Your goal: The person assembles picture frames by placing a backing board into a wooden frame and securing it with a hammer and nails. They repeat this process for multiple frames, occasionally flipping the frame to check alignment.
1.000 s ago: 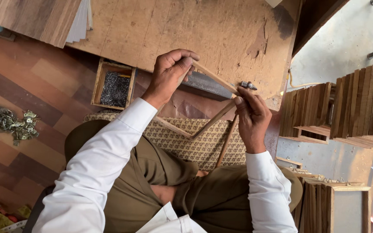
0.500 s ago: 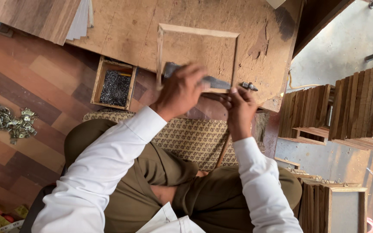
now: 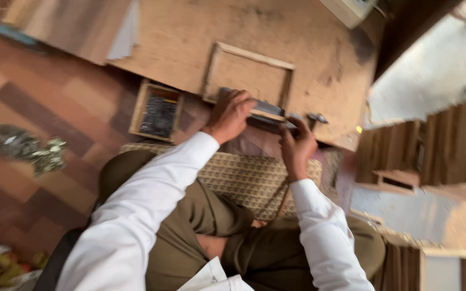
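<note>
A rectangular wooden frame [image 3: 214, 70] lies flat on a large worn wooden board [image 3: 319, 48] in front of me. My left hand [image 3: 230, 114] grips the frame's near rail, with its fingers curled over the rail and over the left end of a dark metal bar [image 3: 268, 109]. My right hand [image 3: 297, 145] is at the bar's right end with bent fingers; motion blur hides what it holds. A small dark metal piece [image 3: 316, 117] lies just right of that hand. I sit cross-legged, in white sleeves.
A small wooden box of dark nails [image 3: 157, 114] stands left of my left hand. A woven mat [image 3: 254, 180] covers the floor at my knees. Stacked wooden frames [image 3: 432, 145] stand at the right. Metal scraps [image 3: 33, 151] lie on the left floor, and wood sheets [image 3: 76, 27] at the top left.
The wooden frame, held up on edge between both hands a second ago, now lies flat on the board. Both hands have dropped to its near edge, and the view has shifted.
</note>
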`<control>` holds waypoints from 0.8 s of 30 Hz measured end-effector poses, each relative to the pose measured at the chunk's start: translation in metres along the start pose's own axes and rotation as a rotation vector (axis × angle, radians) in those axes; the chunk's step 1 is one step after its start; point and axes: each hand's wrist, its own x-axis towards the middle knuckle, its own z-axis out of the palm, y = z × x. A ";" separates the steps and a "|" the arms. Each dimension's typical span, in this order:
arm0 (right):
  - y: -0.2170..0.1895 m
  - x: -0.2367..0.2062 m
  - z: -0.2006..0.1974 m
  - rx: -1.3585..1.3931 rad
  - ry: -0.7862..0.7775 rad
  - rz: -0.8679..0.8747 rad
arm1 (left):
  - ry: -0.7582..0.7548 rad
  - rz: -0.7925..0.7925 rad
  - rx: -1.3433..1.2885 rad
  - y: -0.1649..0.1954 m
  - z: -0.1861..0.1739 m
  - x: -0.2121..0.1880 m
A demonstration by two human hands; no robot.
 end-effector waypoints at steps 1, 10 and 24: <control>0.001 0.000 0.000 0.010 0.022 -0.016 | 0.043 -0.024 -0.045 0.000 -0.007 0.002; -0.016 -0.016 -0.004 0.107 -0.094 -0.116 | 1.128 -0.866 -0.197 -0.090 -0.144 0.014; -0.041 -0.016 -0.013 0.092 -0.121 -0.122 | 1.658 -1.041 -0.736 -0.128 -0.189 -0.004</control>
